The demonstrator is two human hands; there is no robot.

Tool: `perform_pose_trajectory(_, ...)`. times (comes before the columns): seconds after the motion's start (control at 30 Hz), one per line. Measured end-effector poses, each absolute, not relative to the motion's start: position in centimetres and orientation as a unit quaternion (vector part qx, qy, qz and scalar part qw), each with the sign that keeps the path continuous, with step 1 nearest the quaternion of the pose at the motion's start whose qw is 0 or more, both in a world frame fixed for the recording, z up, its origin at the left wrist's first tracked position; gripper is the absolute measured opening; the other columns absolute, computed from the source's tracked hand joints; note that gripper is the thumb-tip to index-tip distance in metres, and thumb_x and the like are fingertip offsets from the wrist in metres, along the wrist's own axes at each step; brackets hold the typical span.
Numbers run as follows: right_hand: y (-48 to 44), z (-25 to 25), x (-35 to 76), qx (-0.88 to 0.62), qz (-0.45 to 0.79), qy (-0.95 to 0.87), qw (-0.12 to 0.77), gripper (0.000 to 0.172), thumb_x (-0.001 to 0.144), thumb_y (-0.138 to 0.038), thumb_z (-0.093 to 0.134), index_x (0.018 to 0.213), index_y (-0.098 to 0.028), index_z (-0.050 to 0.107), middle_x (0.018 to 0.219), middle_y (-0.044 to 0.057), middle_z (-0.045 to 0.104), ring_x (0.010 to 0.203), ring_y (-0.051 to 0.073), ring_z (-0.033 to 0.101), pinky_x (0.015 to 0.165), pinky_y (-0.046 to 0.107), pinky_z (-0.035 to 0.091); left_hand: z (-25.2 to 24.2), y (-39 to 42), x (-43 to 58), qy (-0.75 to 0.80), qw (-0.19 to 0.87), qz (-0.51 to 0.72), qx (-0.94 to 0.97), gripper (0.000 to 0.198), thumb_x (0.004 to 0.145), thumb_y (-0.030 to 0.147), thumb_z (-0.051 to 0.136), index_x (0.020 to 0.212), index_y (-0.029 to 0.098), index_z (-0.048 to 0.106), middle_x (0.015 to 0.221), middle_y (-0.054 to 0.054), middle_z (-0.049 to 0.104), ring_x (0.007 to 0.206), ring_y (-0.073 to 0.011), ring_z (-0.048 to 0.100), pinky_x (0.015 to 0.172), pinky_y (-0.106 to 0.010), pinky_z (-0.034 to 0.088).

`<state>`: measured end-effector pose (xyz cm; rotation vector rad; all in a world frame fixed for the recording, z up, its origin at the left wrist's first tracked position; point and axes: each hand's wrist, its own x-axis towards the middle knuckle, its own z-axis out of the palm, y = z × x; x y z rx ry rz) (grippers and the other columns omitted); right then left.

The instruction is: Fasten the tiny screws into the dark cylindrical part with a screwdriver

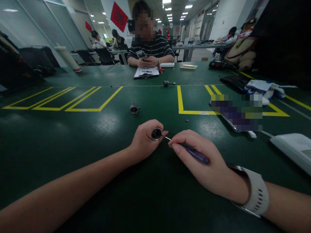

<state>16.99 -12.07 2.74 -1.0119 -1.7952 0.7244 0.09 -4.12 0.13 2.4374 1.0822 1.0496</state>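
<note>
My left grip (pixel 145 137) is closed round a small metal cup (pixel 156 134) over the desk (pixel 97 139), its mouth facing me; my right grip (pixel 209 150) pinches a screwdriver (pixel 197 155) — shaft slanting leftward to the cup's rim, contact unclear.

No writing can be read; the red diamond sign (pixel 119 16) is too unclear.

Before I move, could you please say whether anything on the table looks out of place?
Perhaps the phone, lying askew across the yellow tape, and a tiny loose part by itself beyond the right hand. I see no spill.
</note>
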Motion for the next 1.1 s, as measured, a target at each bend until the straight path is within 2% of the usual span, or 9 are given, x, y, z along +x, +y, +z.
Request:
perform_pose_trajectory(0.13,-12.1,2.9,16.9,-0.422,0.325,-0.717,0.449,0.012,0.085,-0.017,0.053,0.078,-0.018,0.062,0.079,0.003,0.066,0.075,0.016,0.06,0.071,0.033,0.047,0.1,-4.3,0.1,0.367,0.135,0.361,0.847,0.021,0.077,0.02,0.06,0.062,0.017,0.046,0.06,0.004,0.048,0.055,-0.0089,0.045,0.051,-0.022,0.034)
perform_pose_trajectory(0.23,-11.5,2.7,17.1,-0.433,0.45,-0.624,0.47,0.013,0.084,-0.023,0.056,0.075,-0.018,0.064,0.08,0.003,0.067,0.079,0.017,0.062,0.075,0.033,0.048,0.3,-4.3,0.0,0.36,0.141,0.356,0.851,0.021,0.077,0.019,0.06,0.062,0.017,0.046,0.06,0.004,0.048,0.055,-0.0091,0.045,0.051,-0.022,0.034)
perform_pose_trajectory(0.33,-10.8,2.0,17.4,-0.406,0.58,-0.503,0.496,0.011,0.082,-0.026,0.059,0.081,-0.018,0.067,0.084,0.004,0.068,0.084,0.017,0.063,0.078,0.033,0.048,0.6,-4.3,0.0,0.358,0.153,0.356,0.849,0.018,0.076,0.017,0.059,0.063,0.017,0.047,0.061,0.004,0.048,0.055,-0.0093,0.045,0.052,-0.022,0.034)
perform_pose_trajectory(0.43,-10.5,1.6,17.4,-0.378,0.647,-0.435,0.5,0.012,0.083,-0.025,0.059,0.084,-0.017,0.068,0.086,0.005,0.068,0.082,0.016,0.062,0.074,0.03,0.049,0.7,-4.3,0.0,0.36,0.164,0.364,0.843,0.017,0.075,0.017,0.06,0.063,0.017,0.047,0.06,0.004,0.048,0.055,-0.0094,0.045,0.052,-0.022,0.035)
perform_pose_trajectory(0.53,-10.7,1.8,17.2,-0.385,0.627,-0.451,0.505,0.014,0.083,-0.028,0.058,0.085,-0.018,0.068,0.087,0.004,0.067,0.084,0.017,0.062,0.075,0.031,0.049,0.6,-4.2,0.0,0.362,0.171,0.37,0.839,0.018,0.074,0.016,0.06,0.062,0.017,0.047,0.059,0.004,0.047,0.055,-0.0091,0.045,0.052,-0.022,0.034)
perform_pose_trajectory(0.67,-11.5,3.0,16.9,-0.435,0.482,-0.595,0.473,0.012,0.084,-0.024,0.058,0.084,-0.019,0.068,0.083,0.003,0.067,0.082,0.016,0.061,0.078,0.03,0.046,0.4,-4.2,0.1,0.369,0.171,0.376,0.833,0.02,0.075,0.017,0.06,0.061,0.017,0.046,0.059,0.005,0.047,0.054,-0.0088,0.044,0.052,-0.022,0.034)
perform_pose_trajectory(0.77,-11.9,3.5,16.9,-0.442,0.432,-0.647,0.447,0.012,0.085,-0.021,0.056,0.084,-0.019,0.068,0.082,0.002,0.066,0.078,0.015,0.06,0.074,0.029,0.046,0.2,-4.2,0.0,0.376,0.159,0.373,0.833,0.023,0.077,0.022,0.061,0.061,0.017,0.046,0.059,0.005,0.047,0.054,-0.0087,0.044,0.051,-0.021,0.033)
perform_pose_trajectory(0.97,-11.2,2.7,17.0,-0.418,0.592,-0.495,0.478,0.013,0.082,-0.029,0.061,0.08,-0.019,0.07,0.085,0.003,0.068,0.086,0.017,0.061,0.078,0.031,0.045,0.3,-4.3,-0.3,0.353,0.155,0.364,0.848,0.019,0.075,0.015,0.06,0.063,0.017,0.046,0.061,0.004,0.049,0.055,-0.0084,0.045,0.052,-0.021,0.034)
perform_pose_trajectory(1.1,-10.7,2.1,17.0,-0.385,0.672,-0.397,0.492,0.014,0.082,-0.028,0.061,0.082,-0.017,0.069,0.087,0.005,0.068,0.084,0.016,0.06,0.074,0.029,0.046,0.5,-4.4,-0.2,0.359,0.158,0.37,0.842,0.019,0.075,0.018,0.059,0.062,0.017,0.046,0.059,0.005,0.048,0.054,-0.0087,0.045,0.052,-0.021,0.034)
